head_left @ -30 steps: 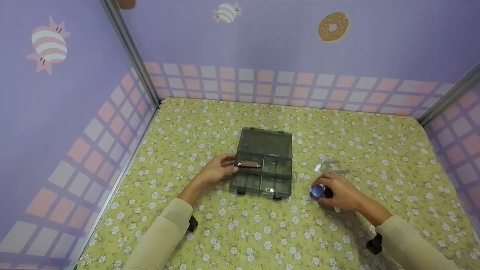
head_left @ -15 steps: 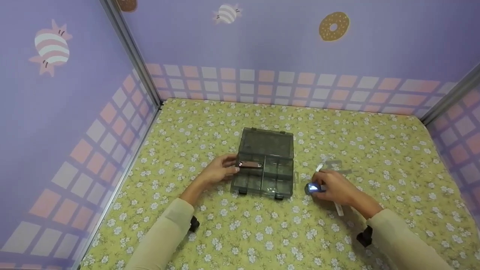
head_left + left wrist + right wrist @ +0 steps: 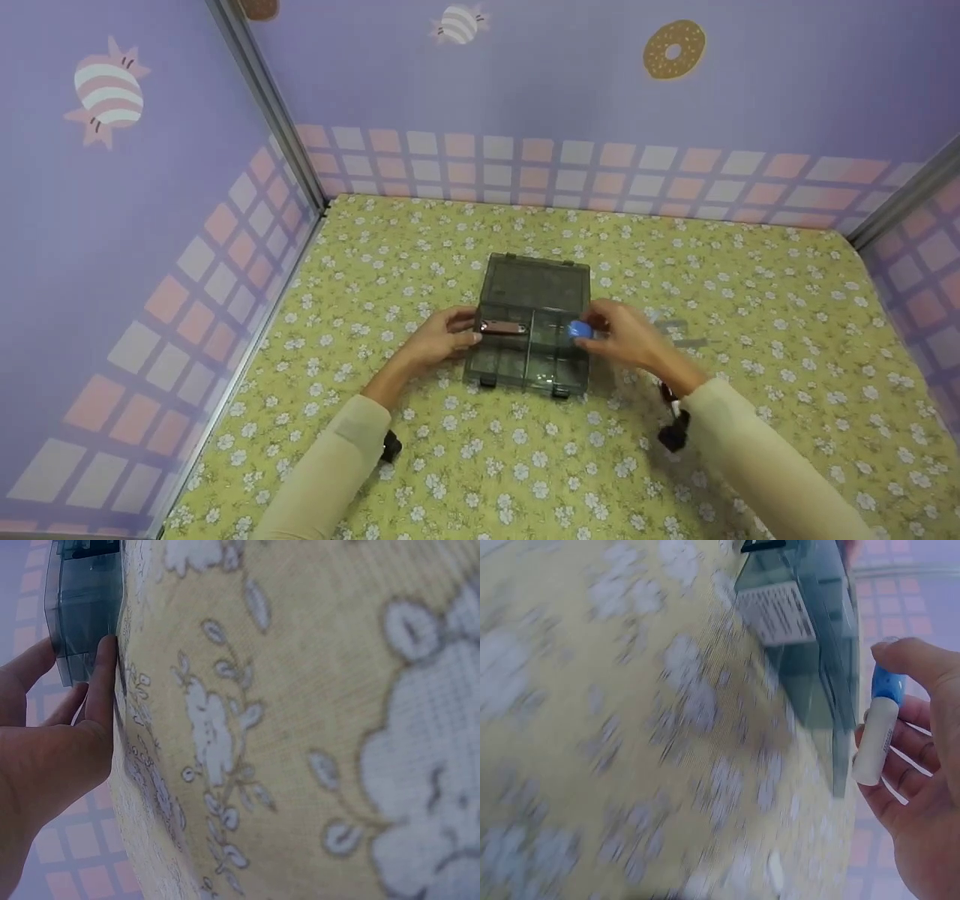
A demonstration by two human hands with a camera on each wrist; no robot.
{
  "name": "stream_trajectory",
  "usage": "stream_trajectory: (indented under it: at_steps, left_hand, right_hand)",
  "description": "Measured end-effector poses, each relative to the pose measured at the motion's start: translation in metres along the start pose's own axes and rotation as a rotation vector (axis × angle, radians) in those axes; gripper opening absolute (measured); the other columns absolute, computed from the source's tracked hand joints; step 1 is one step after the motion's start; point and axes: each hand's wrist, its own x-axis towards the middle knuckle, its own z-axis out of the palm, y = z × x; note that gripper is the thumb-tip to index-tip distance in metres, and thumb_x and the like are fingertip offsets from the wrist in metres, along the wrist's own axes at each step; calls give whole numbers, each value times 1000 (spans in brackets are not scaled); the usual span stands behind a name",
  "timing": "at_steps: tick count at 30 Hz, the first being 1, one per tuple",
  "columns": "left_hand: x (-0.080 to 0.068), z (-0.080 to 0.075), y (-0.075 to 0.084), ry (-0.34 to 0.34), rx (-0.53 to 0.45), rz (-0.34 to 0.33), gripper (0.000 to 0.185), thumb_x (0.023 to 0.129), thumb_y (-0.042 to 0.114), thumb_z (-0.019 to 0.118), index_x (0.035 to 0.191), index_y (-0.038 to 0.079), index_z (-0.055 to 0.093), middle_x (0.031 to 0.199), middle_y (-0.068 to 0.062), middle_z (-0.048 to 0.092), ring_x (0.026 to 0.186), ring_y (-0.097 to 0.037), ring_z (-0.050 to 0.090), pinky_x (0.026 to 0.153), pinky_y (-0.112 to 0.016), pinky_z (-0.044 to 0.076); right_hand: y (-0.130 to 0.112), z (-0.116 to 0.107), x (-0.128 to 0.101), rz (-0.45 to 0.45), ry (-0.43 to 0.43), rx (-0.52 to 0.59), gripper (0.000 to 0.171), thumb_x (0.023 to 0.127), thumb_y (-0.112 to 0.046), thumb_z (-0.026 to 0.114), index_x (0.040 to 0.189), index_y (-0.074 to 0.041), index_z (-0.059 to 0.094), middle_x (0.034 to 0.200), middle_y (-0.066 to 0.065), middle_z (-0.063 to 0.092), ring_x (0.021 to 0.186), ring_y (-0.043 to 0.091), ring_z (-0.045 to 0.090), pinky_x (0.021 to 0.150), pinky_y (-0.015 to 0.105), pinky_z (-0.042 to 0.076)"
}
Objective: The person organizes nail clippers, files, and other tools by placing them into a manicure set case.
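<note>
Pinching a small blue-and-white stick [image 3: 579, 329] above the open smoky plastic box [image 3: 529, 330], your right hand [image 3: 626, 339] grasps it; your left hand [image 3: 439, 341] presses relaxed fingers against the box's side.

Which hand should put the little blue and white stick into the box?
Probably the right hand. It already pinches the stick beside the right edge of the open box. The left hand holds nothing; its fingers just touch the box's left side.

Box [image 3: 534, 330] centre on the cloth [image 3: 480, 465] (lid behind); left hand [image 3: 439, 343] left, right hand [image 3: 626, 337] right
</note>
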Motion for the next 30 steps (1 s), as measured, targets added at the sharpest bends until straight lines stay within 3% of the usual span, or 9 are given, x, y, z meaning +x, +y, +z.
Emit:
stream_trajectory:
  at_steps: [7, 16, 22, 30]
  left_hand:
    - [2, -2, -2, -4, 37, 36, 63, 103, 14, 72, 160, 6, 45, 160, -15, 49, 144, -31, 52, 107, -47, 53]
    - [2, -3, -1, -7, -1, 29, 64, 102, 12, 74, 159, 6, 46, 162, -13, 47, 147, -30, 48, 109, -45, 52]
    - [3, -4, -2, -15, -5, 32, 65, 102, 13, 74, 160, 6, 45, 161, -15, 47, 143, -32, 53, 107, -46, 53]
    - [2, -4, 0, -26, 15, 19, 65, 104, 13, 71, 162, 7, 41, 163, -15, 45, 142, -33, 53, 108, -50, 52]
  right_hand:
    - [-12, 22, 31, -25, 13, -83, 25, 91, -25, 87, 101, -8, 72, 93, 2, 67, 76, 16, 59, 67, 35, 51]
    - [-18, 33, 38, -49, -6, -84, 24, 94, -24, 85, 101, -5, 72, 92, 6, 66, 74, 17, 57, 67, 37, 50]
    - [-22, 15, 29, -61, -29, -74, 32, 97, -24, 82, 115, 1, 73, 106, 13, 70, 93, 26, 69, 82, 46, 60]
    - [-13, -26, -5, -55, -51, -107, 23, 98, -15, 79, 114, 0, 73, 106, 15, 70, 95, 29, 67, 83, 48, 58]
